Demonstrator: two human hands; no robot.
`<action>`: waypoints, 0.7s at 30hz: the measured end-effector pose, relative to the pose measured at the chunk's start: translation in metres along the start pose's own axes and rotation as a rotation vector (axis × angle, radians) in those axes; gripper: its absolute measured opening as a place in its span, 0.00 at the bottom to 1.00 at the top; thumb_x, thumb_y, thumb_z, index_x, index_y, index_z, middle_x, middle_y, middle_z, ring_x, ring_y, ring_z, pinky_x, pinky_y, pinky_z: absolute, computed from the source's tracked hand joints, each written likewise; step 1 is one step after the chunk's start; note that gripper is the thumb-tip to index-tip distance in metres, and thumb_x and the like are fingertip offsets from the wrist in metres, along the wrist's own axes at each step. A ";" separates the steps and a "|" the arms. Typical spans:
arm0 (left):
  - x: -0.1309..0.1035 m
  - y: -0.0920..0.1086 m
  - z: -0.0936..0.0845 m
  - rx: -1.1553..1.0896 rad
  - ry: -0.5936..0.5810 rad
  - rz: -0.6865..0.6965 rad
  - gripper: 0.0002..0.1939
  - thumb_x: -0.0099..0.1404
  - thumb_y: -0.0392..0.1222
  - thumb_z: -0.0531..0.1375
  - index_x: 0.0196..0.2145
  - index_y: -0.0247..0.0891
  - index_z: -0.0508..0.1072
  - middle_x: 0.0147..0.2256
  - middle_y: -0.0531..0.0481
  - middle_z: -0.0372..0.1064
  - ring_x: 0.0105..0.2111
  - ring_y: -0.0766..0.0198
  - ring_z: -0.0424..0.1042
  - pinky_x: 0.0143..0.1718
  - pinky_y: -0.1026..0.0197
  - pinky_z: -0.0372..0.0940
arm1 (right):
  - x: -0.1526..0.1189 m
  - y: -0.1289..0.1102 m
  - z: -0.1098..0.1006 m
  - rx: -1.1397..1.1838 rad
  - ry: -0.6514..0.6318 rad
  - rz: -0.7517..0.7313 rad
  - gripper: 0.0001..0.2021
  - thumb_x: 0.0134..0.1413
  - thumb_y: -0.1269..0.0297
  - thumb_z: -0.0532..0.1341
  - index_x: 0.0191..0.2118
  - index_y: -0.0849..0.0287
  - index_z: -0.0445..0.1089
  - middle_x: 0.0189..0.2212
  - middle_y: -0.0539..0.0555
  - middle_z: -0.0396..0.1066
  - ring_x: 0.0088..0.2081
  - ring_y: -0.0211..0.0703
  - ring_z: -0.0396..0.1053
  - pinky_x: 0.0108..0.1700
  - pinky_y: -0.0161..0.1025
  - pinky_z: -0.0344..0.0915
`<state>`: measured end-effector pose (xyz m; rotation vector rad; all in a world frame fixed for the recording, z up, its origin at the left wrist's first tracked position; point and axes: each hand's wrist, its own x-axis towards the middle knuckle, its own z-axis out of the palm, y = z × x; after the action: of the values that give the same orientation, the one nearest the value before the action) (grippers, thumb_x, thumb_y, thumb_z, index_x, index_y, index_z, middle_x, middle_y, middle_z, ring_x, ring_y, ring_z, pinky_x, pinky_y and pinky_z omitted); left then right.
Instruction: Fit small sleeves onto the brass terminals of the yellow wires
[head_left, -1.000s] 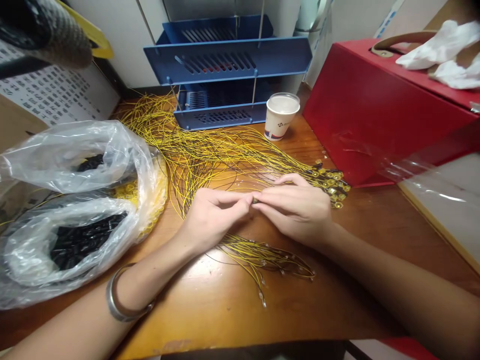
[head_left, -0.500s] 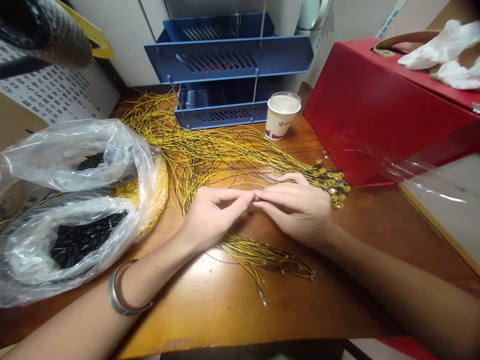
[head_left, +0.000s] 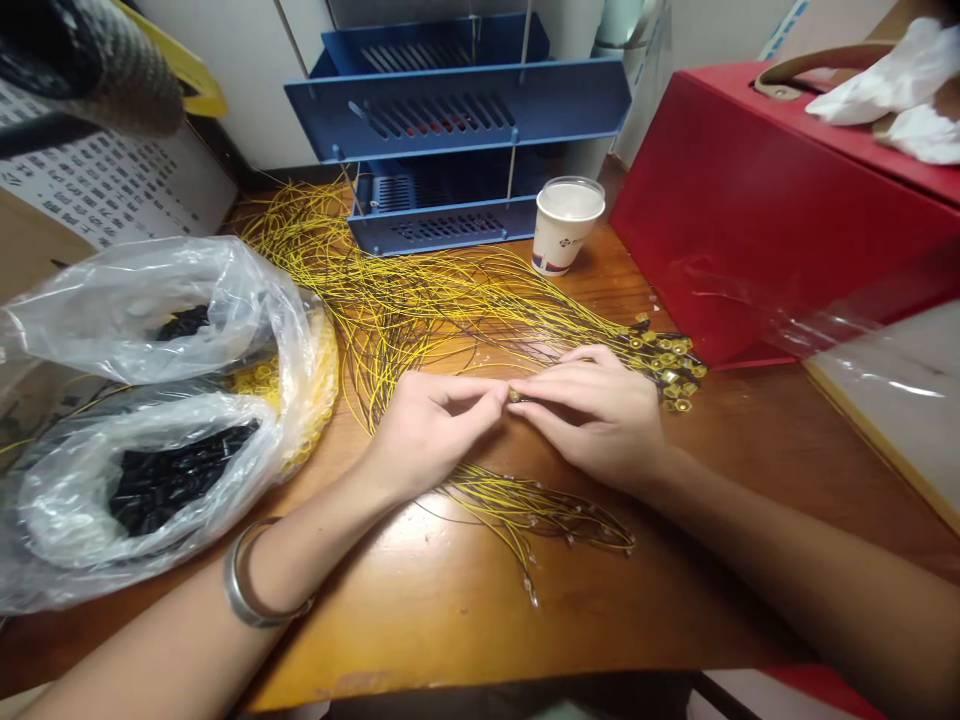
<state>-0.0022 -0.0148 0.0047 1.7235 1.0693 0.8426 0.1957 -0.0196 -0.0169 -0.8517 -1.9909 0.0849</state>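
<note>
Over the middle of the wooden table (head_left: 450, 620), my left hand (head_left: 439, 425) and my right hand (head_left: 600, 410) meet fingertip to fingertip. Between them they pinch a small yellowish-and-dark connector piece (head_left: 514, 396); its details are too small to tell. Below my hands lies a bundle of yellow and black wires (head_left: 525, 500) with small clear tips. Behind them spreads a larger heap of such wires (head_left: 420, 300), whose ends at the right carry yellow hexagonal pieces (head_left: 667, 365).
Clear plastic bags (head_left: 292, 400) at the left hold black tubes (head_left: 172, 475) and yellow rings. A paper cup (head_left: 568, 225) stands beside the blue rack (head_left: 450, 110). A red box (head_left: 780, 210) with crumpled tissue (head_left: 877, 80) on top is at the back right.
The view has shifted slightly. My hands keep nearly the same pose, with the small piece still pinched between them.
</note>
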 end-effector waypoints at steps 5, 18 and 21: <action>-0.003 0.000 0.000 0.079 0.016 0.011 0.12 0.67 0.41 0.60 0.38 0.35 0.84 0.23 0.53 0.73 0.23 0.70 0.66 0.24 0.70 0.60 | -0.001 -0.001 0.002 0.027 -0.001 0.039 0.05 0.54 0.72 0.69 0.37 0.57 0.77 0.30 0.49 0.81 0.29 0.37 0.76 0.41 0.41 0.68; -0.002 -0.001 0.004 0.083 0.146 0.044 0.09 0.64 0.41 0.64 0.39 0.36 0.82 0.37 0.47 0.81 0.36 0.62 0.79 0.39 0.65 0.72 | -0.002 -0.004 -0.002 0.127 0.000 0.243 0.13 0.53 0.70 0.68 0.46 0.56 0.76 0.33 0.52 0.81 0.33 0.41 0.78 0.41 0.39 0.74; -0.002 0.000 0.003 0.101 0.150 0.080 0.09 0.64 0.41 0.65 0.40 0.36 0.82 0.38 0.48 0.81 0.36 0.63 0.79 0.42 0.65 0.72 | -0.004 -0.005 -0.002 0.243 -0.057 0.326 0.21 0.54 0.69 0.68 0.54 0.57 0.71 0.34 0.51 0.81 0.36 0.41 0.79 0.45 0.39 0.74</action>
<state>0.0000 -0.0173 0.0030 1.8205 1.1661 0.9958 0.1964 -0.0264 -0.0168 -1.0133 -1.8312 0.5321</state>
